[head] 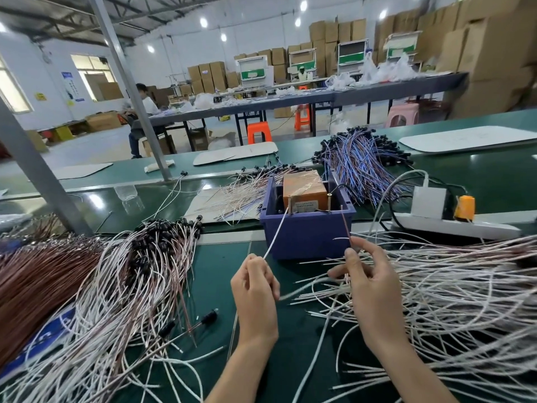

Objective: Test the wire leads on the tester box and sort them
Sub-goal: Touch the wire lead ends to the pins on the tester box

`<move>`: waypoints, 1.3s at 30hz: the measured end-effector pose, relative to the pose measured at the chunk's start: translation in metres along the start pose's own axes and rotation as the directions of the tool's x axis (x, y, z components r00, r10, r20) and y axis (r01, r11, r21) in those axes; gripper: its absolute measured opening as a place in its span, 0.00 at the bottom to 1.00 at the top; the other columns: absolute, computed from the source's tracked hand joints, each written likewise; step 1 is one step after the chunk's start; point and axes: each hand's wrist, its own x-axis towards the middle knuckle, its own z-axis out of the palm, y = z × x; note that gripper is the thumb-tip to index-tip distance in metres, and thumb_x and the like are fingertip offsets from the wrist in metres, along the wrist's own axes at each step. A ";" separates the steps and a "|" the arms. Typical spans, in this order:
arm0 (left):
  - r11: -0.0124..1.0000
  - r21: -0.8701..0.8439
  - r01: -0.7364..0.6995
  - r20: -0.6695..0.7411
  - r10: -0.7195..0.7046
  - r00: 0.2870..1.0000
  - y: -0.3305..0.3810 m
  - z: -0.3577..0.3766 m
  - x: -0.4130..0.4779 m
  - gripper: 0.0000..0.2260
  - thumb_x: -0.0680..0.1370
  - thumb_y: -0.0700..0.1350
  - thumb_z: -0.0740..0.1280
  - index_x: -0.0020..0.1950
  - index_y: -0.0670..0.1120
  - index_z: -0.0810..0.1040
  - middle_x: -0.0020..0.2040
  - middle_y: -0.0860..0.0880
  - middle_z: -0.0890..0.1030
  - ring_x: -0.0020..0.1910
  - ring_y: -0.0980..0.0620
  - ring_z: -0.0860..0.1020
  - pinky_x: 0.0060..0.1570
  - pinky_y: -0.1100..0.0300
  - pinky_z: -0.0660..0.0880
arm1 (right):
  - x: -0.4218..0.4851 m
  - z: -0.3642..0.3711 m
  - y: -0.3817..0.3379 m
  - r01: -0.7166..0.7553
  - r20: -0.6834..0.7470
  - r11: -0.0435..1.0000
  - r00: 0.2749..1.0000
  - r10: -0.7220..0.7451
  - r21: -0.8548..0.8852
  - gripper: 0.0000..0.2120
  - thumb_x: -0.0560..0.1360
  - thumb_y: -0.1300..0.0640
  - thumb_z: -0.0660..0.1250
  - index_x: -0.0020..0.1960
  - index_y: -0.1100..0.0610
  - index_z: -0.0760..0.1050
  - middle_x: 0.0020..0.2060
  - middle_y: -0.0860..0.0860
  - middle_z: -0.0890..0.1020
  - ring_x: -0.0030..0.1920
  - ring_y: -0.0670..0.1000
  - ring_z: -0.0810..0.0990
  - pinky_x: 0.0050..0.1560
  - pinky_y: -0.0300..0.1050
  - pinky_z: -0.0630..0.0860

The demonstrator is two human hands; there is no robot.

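The tester box [308,231] is a blue plastic bin with an orange unit [303,187] inside and two upright brass posts at its front rim. My left hand [255,289] pinches a white lead [276,232] whose tip reaches up to the left post [289,202]. My right hand [369,283] pinches a reddish-brown lead [345,225] that points up toward the right post [329,199]. Both leads run back under my palms into the loose white wires [450,289] on the right.
A heap of white and brown wires with black ends [139,257] lies on the left, a copper-brown bundle [37,277] at the far left. Blue-and-brown wires [360,161] lie behind the box. A white power strip [453,225] with an orange plug sits at right. A grey slanted post [37,173] rises at left.
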 end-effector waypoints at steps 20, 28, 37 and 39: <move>0.998 0.011 -0.066 0.038 0.066 0.997 0.003 0.003 -0.006 0.17 0.78 0.38 0.57 0.30 0.47 0.60 0.27 0.51 0.62 0.26 0.51 0.62 0.25 0.66 0.63 | 0.004 0.002 0.007 0.069 0.068 0.985 0.996 -0.058 -0.161 0.14 0.82 0.45 0.60 0.67 0.40 0.72 0.37 0.41 0.86 0.25 0.54 0.78 0.27 0.42 0.78; 0.998 0.001 -0.060 0.065 0.060 0.996 0.006 0.004 -0.009 0.14 0.75 0.43 0.58 0.29 0.49 0.62 0.26 0.52 0.63 0.26 0.52 0.62 0.24 0.64 0.62 | 0.003 0.004 0.006 0.073 0.051 0.987 0.997 -0.066 -0.144 0.13 0.81 0.42 0.59 0.65 0.35 0.70 0.37 0.41 0.85 0.31 0.66 0.78 0.35 0.62 0.82; 0.997 -0.014 -0.073 0.070 0.074 0.995 0.003 0.003 -0.009 0.13 0.75 0.43 0.58 0.30 0.47 0.62 0.27 0.52 0.64 0.27 0.50 0.61 0.25 0.62 0.61 | 0.003 0.003 0.007 0.064 0.050 0.988 0.997 -0.057 -0.138 0.12 0.81 0.42 0.59 0.64 0.34 0.70 0.37 0.40 0.85 0.32 0.65 0.79 0.34 0.57 0.82; 0.998 -0.029 -0.061 0.022 0.062 0.998 0.002 0.003 -0.005 0.13 0.75 0.43 0.58 0.31 0.44 0.62 0.27 0.51 0.64 0.27 0.51 0.63 0.25 0.63 0.63 | 0.004 0.002 0.007 0.052 0.051 0.992 0.998 -0.046 -0.113 0.12 0.82 0.45 0.60 0.65 0.38 0.72 0.37 0.42 0.85 0.35 0.57 0.81 0.35 0.56 0.82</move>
